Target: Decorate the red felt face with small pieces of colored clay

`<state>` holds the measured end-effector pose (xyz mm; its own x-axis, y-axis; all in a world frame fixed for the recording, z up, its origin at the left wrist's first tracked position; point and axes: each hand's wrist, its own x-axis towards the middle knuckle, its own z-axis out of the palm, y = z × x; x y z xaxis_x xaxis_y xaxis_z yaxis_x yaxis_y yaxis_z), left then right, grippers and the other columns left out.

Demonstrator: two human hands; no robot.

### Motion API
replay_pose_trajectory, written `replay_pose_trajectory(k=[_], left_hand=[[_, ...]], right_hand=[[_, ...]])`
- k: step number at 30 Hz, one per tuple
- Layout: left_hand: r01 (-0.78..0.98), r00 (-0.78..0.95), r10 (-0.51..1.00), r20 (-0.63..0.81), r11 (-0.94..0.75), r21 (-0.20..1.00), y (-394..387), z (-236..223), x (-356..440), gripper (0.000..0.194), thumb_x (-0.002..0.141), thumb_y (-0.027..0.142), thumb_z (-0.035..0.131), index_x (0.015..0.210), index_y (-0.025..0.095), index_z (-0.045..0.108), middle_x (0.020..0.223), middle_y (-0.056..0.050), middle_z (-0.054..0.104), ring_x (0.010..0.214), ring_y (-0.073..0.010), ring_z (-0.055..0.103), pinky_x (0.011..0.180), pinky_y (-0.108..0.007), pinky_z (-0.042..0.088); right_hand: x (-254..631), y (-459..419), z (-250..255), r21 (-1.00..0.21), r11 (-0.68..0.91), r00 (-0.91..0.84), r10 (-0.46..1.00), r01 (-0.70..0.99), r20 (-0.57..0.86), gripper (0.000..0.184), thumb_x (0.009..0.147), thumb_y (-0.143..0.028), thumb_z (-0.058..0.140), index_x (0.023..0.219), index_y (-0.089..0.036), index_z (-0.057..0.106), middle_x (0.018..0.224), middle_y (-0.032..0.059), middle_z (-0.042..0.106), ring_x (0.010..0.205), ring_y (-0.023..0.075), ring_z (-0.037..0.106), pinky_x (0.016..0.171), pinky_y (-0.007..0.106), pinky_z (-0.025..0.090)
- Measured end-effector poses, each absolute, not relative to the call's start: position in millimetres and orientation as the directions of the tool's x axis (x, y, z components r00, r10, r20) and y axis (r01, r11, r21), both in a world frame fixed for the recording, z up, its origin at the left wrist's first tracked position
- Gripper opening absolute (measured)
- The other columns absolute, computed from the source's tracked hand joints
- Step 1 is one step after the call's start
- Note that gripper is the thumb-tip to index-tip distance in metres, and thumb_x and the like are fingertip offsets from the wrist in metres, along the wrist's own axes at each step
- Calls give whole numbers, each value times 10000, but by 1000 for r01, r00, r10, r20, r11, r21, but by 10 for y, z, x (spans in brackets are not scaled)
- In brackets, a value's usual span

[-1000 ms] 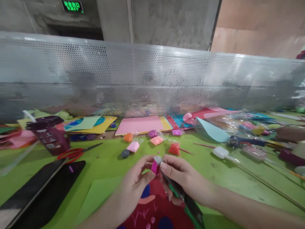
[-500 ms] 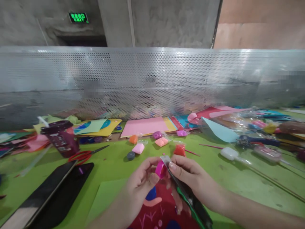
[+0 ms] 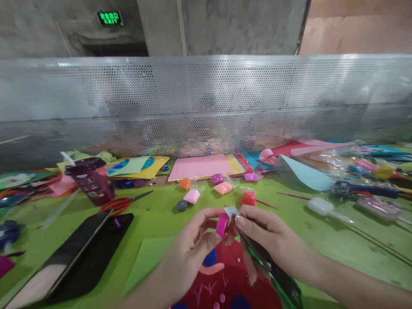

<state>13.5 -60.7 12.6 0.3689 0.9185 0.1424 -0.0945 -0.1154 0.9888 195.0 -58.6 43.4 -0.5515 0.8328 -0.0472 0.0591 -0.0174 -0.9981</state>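
My left hand [image 3: 196, 240] pinches a bright magenta band-shaped piece [image 3: 222, 225] between thumb and fingers. In my right hand [image 3: 267, 236] is a black and green utility knife [image 3: 262, 255], its pale blade [image 3: 231, 210] pointing up and left beside the magenta piece. Whether the blade touches the piece I cannot tell. Below both hands lies a dark red sheet [image 3: 206, 283] bearing blue shapes, a peach curved strip and pink marks. Part of it is hidden by my hands. Under its left side is a light green sheet [image 3: 144, 257].
Small bags of coloured clay [image 3: 192, 196] lie beyond my hands. On the left are a lidded purple cup [image 3: 92, 182], red-handled scissors [image 3: 117, 206] and a phone [image 3: 69, 249] on a black flat item. Pliers [image 3: 363, 189] rest at right. A perforated metal panel [image 3: 180, 103] runs behind.
The view has shifted slightly. The magenta piece has turned, so its ring opening no longer shows, and the knife's blade sits a little farther back from it.
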Motion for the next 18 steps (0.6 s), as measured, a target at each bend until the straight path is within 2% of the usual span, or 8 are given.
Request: replay_pose_trajectory(k=[5,10,15,18], left_hand=[[-138,378,921,97,-48,989,-627,123,140,313,815,367,578,1102,246,547,954,-42,613,849,-181,583,726,-313,485],[-142,366,920,139,-92,985,-620,122,144,296,813,353,590,1078,221,573,884,-34,628,832,-160,589,771,-289,467],[-90,346,933,94,-67,994,-631,138,151,316,815,382,577,1105,257,565,1039,-50,625,926,-184,595,769,-290,473],[-71,327,943,69,-48,996,-652,142,165,327,801,402,587,1102,276,567,1034,-44,624,913,-185,596,742,-289,486]], right_hand=[[1964,-583,403,-995,3,-559,827,97,-52,367,878,-542,415,795,-186,444,468,-50,566,301,26,371,321,133,288],[1980,-589,400,-993,-1,-542,838,122,-67,349,876,-529,431,778,-194,422,470,-59,555,318,26,375,328,120,305],[1969,-591,402,-982,52,-518,854,179,-49,392,870,-573,390,794,-192,442,498,-53,562,339,32,386,345,136,323],[1963,-605,407,-972,101,-507,862,212,-21,381,879,-561,380,792,-196,449,501,-57,560,362,42,407,371,151,341]])
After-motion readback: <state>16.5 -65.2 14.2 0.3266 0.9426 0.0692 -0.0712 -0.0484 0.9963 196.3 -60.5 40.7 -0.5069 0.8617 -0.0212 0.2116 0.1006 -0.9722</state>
